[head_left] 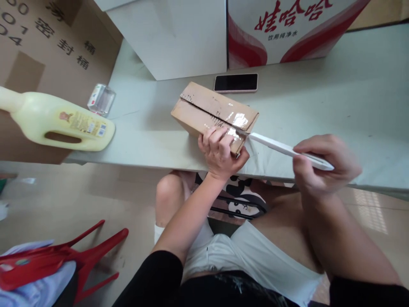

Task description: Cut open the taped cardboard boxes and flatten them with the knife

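Note:
A small brown cardboard box point(200, 98) lies on the pale green tabletop, a dark seam running along its top and shiny clear tape at its right end. My left hand point(222, 153) grips the near side of this box, fingers over the top edge and thumb at the right end. In my right hand point(324, 164) is a white-handled utility knife point(276, 145), held between thumb and fingers. The knife's tip meets the taped right end of the seam; how deep it goes I cannot tell.
Behind the box lie a phone point(235, 82), a white carton point(182, 38) and a red-and-white carton point(287, 34). To the left are a yellow bottle point(38, 115), a small clear container point(101, 100) and a large cardboard box point(64, 51). A red chair point(86, 260) stands at lower left.

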Available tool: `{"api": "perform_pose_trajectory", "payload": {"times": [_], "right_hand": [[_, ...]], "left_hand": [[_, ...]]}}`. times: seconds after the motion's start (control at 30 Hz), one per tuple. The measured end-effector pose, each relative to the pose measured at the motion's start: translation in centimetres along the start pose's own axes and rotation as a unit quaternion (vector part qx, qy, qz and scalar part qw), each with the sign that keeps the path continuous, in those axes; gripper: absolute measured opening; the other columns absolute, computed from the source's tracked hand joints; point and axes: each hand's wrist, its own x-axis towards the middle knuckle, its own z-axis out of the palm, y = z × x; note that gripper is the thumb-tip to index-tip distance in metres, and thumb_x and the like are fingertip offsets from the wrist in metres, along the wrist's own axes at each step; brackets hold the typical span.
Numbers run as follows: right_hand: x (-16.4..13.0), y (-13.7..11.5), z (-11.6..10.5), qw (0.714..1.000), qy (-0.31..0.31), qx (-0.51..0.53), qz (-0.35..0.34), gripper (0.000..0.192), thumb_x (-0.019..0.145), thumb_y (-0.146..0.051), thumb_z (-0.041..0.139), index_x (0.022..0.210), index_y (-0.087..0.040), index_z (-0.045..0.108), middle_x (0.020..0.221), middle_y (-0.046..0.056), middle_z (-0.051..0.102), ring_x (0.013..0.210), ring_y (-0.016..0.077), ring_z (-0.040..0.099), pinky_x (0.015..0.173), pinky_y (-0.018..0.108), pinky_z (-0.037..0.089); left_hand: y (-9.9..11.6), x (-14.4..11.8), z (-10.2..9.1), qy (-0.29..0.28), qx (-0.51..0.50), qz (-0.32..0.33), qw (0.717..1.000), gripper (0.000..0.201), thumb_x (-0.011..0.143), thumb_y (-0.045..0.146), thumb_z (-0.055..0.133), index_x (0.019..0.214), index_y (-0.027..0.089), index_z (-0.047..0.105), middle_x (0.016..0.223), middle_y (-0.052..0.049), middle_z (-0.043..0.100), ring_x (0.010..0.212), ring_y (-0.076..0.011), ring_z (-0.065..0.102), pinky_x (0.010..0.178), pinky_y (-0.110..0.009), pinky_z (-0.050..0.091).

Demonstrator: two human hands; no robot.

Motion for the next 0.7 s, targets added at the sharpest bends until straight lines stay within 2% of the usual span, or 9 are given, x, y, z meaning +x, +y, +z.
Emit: {"api": "perform_pose_trajectory", "payload": {"times": [0.07, 0.17, 0.27, 0.3, 0.37, 0.53, 0.7], "right_hand": [[0.0, -0.1, 0.4, 0.999, 0.015, 0.02, -0.039, 0.011, 0.083, -0.028, 0.07, 0.079, -0.027, 0.061, 0.063, -0.003, 0.057, 0.051, 0.0126, 0.049, 0.047, 0.031, 0.036], [0.0, -0.3, 0.9, 0.999, -0.038, 0.023, -0.018, 0.017, 0.084, -0.027, 0.072, 0.077, -0.025, 0.057, 0.059, -0.004, 0.053, 0.044, 0.0099, 0.043, 0.04, 0.028, 0.03], [0.1, -0.7, 1.0, 0.994, -0.088, -0.021, -0.064, 0.004, 0.088, -0.023, 0.067, 0.087, -0.025, 0.064, 0.06, -0.004, 0.061, 0.043, 0.0092, 0.048, 0.041, 0.026, 0.036], [0.2, -0.8, 1.0, 0.991, -0.097, -0.032, -0.088, 0.005, 0.089, -0.02, 0.066, 0.092, -0.025, 0.067, 0.061, -0.003, 0.062, 0.045, 0.0096, 0.05, 0.043, 0.025, 0.038], [0.2, -1.1, 1.0, 0.987, -0.098, -0.042, -0.124, 0.013, 0.089, -0.015, 0.065, 0.098, -0.024, 0.07, 0.058, -0.004, 0.06, 0.046, 0.0099, 0.051, 0.045, 0.025, 0.041], [0.2, -1.6, 1.6, 0.986, -0.07, -0.071, -0.133, 0.016, 0.088, -0.013, 0.066, 0.098, -0.024, 0.072, 0.056, -0.004, 0.059, 0.046, 0.0106, 0.05, 0.046, 0.026, 0.04], [0.4, -1.7, 2.3, 0.985, -0.075, -0.096, -0.123, 0.017, 0.088, -0.014, 0.065, 0.098, -0.025, 0.073, 0.054, -0.004, 0.061, 0.043, 0.0104, 0.052, 0.044, 0.026, 0.041]], "left_hand": [[-0.1, 0.0, 0.2, 0.005, 0.005, -0.004, 1.0, 0.038, 0.079, 0.049, 0.066, 0.106, 0.026, 0.053, 0.12, -0.012, 0.063, 0.129, -0.0336, 0.052, 0.117, -0.056, 0.027], [-0.2, -0.1, 0.2, 0.003, -0.012, -0.001, 1.0, 0.04, 0.079, 0.049, 0.066, 0.108, 0.026, 0.052, 0.121, -0.013, 0.062, 0.13, -0.0338, 0.051, 0.118, -0.057, 0.026], [-0.4, -0.1, 0.2, -0.001, -0.025, 0.007, 1.0, 0.04, 0.078, 0.049, 0.066, 0.107, 0.024, 0.053, 0.121, -0.013, 0.063, 0.13, -0.0335, 0.052, 0.117, -0.056, 0.026], [-0.5, -0.1, 0.2, 0.006, -0.018, 0.017, 1.0, 0.04, 0.078, 0.049, 0.066, 0.106, 0.024, 0.053, 0.12, -0.012, 0.064, 0.128, -0.0329, 0.053, 0.117, -0.055, 0.028], [-0.5, 0.0, 0.2, 0.037, 0.004, 0.043, 0.998, 0.04, 0.077, 0.049, 0.065, 0.106, 0.024, 0.054, 0.117, -0.012, 0.065, 0.124, -0.0313, 0.056, 0.114, -0.053, 0.032], [0.0, 0.7, 0.1, 0.116, 0.019, 0.105, 0.987, 0.038, 0.078, 0.043, 0.063, 0.109, 0.024, 0.052, 0.111, -0.01, 0.065, 0.116, -0.0284, 0.059, 0.11, -0.049, 0.037], [0.2, 0.9, 0.1, 0.147, -0.007, 0.117, 0.982, 0.038, 0.077, 0.04, 0.065, 0.109, 0.023, 0.052, 0.109, -0.01, 0.064, 0.114, -0.0285, 0.058, 0.108, -0.049, 0.037]]}}
